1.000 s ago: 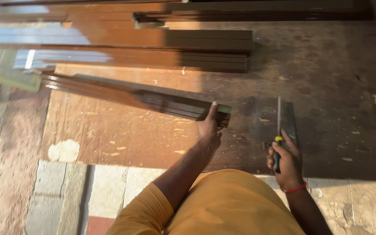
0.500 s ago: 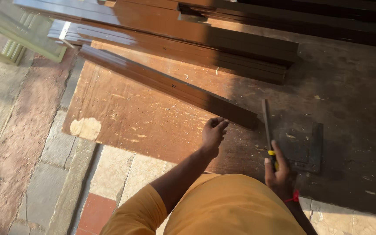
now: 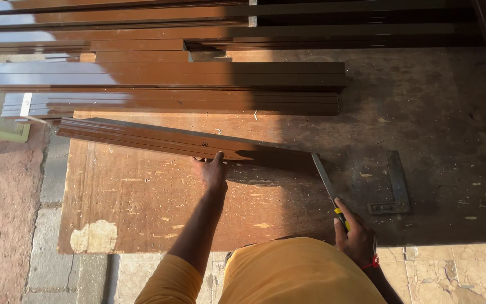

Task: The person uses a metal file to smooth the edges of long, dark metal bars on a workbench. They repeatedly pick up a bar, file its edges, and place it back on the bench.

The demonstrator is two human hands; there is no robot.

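My left hand (image 3: 212, 170) presses against the near edge of a long brown metal profile (image 3: 158, 138) that lies slanted across a scuffed plywood board (image 3: 136, 202). My right hand (image 3: 356, 236) grips the yellow-and-black handle of a flat metal file (image 3: 325, 181). The file's blade points up and left, and its tip reaches the profile's right end, which lies in shadow. An orange sleeve and my orange-clad knee fill the bottom of the view.
A stack of long brown profiles (image 3: 158, 84) lies across the back of the board. A metal try square (image 3: 395, 188) rests on the board to the right of the file. Paved ground (image 3: 18, 214) lies left, tiles at the bottom right.
My left hand has slid left along the profile, away from its right end. The right hand has tilted the file so its tip meets that end. The view has shifted.
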